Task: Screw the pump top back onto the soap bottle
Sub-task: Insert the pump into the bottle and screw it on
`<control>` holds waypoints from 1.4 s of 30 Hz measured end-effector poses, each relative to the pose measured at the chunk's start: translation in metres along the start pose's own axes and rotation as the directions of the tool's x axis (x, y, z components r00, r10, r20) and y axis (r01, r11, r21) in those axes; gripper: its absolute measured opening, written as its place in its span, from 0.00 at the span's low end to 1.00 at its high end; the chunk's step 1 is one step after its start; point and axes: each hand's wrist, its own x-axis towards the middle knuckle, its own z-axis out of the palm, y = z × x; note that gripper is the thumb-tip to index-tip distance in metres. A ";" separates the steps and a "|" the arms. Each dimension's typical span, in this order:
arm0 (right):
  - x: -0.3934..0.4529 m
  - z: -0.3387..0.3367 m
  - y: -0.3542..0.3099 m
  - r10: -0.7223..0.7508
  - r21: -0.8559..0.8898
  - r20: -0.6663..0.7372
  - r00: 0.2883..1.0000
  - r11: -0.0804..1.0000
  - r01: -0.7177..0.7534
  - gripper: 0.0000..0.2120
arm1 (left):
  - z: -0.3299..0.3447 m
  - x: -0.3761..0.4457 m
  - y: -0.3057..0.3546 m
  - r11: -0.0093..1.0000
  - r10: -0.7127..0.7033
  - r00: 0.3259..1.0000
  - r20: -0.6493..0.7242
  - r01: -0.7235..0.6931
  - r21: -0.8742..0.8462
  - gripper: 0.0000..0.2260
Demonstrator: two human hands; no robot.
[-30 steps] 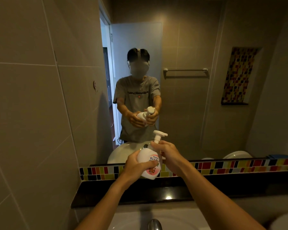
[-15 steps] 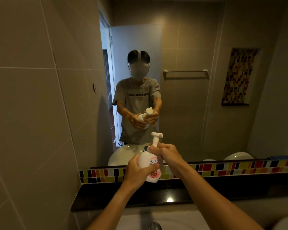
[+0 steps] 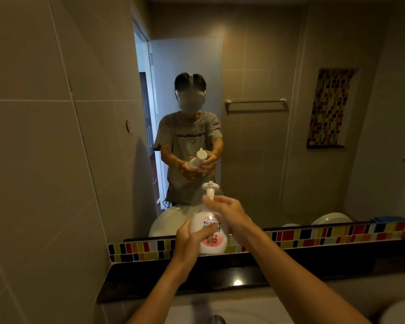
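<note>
Tiled bathroom, wall mirror [image 3: 255,148] over dark counter [image 3: 302,265]. One soap bottle [image 3: 209,237] held in air above counter; neck hidden. Left hand [image 3: 193,239] wrapped around its body, thumb across label. Right hand [image 3: 229,212] fingers curled at collar of one pump top [image 3: 210,189]; exact grip unclear.

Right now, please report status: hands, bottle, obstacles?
Left hand grips soap bottle. Right hand at pump top collar. Nothing in the way.

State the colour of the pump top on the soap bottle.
White, seen clearly in the head view: the pump top on the soap bottle.
</note>
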 end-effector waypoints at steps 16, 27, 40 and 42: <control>0.002 -0.010 -0.027 0.035 0.379 0.240 0.970 0.916 -0.127 0.25 | 0.001 -0.009 0.005 0.992 0.121 0.992 0.031 -0.120 -0.045 0.22; 0.006 -0.010 -0.027 0.022 0.380 0.210 0.977 0.919 -0.102 0.23 | 0.004 -0.009 0.002 0.984 0.151 0.987 0.049 -0.145 -0.102 0.15; 0.014 -0.014 -0.012 0.018 0.398 0.158 0.987 0.914 -0.080 0.25 | 0.007 -0.008 -0.006 0.987 0.147 0.988 0.052 -0.143 -0.073 0.07; 0.013 -0.015 -0.010 0.024 0.395 0.153 0.988 0.915 -0.084 0.24 | 0.005 -0.008 -0.007 0.990 0.126 0.989 0.082 -0.120 -0.079 0.15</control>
